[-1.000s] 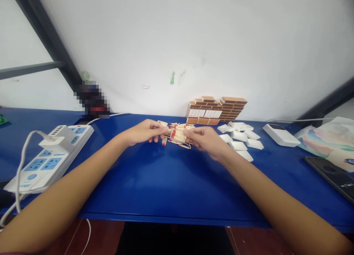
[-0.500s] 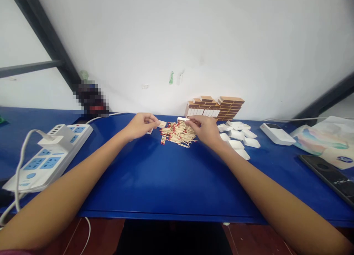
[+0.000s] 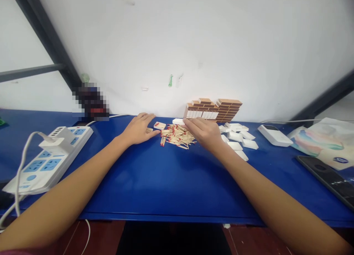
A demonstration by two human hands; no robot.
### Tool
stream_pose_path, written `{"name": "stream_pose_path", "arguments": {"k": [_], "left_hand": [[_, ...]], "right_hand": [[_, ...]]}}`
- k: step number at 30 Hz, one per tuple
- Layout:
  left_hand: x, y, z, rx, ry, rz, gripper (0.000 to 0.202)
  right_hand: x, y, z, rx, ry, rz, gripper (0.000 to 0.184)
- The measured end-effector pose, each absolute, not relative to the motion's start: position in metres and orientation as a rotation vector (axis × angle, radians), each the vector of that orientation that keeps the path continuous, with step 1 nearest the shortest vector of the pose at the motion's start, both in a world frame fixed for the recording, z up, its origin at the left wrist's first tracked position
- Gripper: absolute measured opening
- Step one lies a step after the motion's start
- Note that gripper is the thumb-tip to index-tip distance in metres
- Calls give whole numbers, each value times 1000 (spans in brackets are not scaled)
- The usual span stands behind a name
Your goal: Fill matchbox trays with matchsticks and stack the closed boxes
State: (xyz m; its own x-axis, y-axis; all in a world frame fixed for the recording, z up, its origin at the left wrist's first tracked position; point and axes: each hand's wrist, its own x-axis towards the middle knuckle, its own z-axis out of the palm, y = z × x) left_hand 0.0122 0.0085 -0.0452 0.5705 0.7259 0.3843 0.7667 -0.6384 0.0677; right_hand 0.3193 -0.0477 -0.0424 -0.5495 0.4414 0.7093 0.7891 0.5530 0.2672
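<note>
A loose heap of red-tipped matches (image 3: pixel 178 135) lies on the blue table (image 3: pixel 166 181). My right hand (image 3: pixel 203 131) pinches a white matchbox tray (image 3: pixel 177 121) over the heap's back edge. Left of the heap, my left hand (image 3: pixel 141 128) is open, its fingers spread and its thumb reaching toward the matches. Just beyond that thumb sits a small tray filled with matches (image 3: pixel 159 126). Another filled tray (image 3: pixel 149 130) shows partly between the thumb and fingers; the hand hides the rest of it.
Several white trays (image 3: pixel 235 136) lie scattered right of my right hand. Brown matchbox sleeves (image 3: pixel 228 111) are stacked against the wall. A power strip (image 3: pixel 49 161) stands at left; a white device (image 3: pixel 274 135), a plastic packet (image 3: pixel 323 137) and a phone (image 3: pixel 326 173) are at right.
My left hand's fingers have opened out from a pinch and let go near the filled trays. My right hand, with the white tray, has shifted slightly left.
</note>
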Motion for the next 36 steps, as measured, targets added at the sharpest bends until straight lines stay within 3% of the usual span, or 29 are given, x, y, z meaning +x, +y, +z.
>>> {"name": "stream_pose_path", "arguments": {"k": [7,10,19,25,30,33,36], "left_hand": [[19,14,-53,-2797,-1382,-455,76],[22,16,-57,-2808,-1376,-443,70],[22,19,-59,-2867,-1319,-505,58],[20,22,-61,-2901,-1283,-714,49],[16,20,-50,-2875,-1300,-920,48],[20,7,-37,-2853,-1239,-1005,48],[34,-15,-24,-2879,-1056,-1043,48]], "right_hand": [[349,-49,-16,-1380,-1727,4,29],[396,-44,-11,-1566,-1652,240,39],[485,-48,-9,-2224,-1651,-70,39],[457,-46,-12,-2094,-1706,-217,23],[411,-47,-16,-1867,-1728,-311,24],[367,-56,-21,-1595,-1830,-102,29],[323,-70,-23,-1340,-1777,424,40]]}}
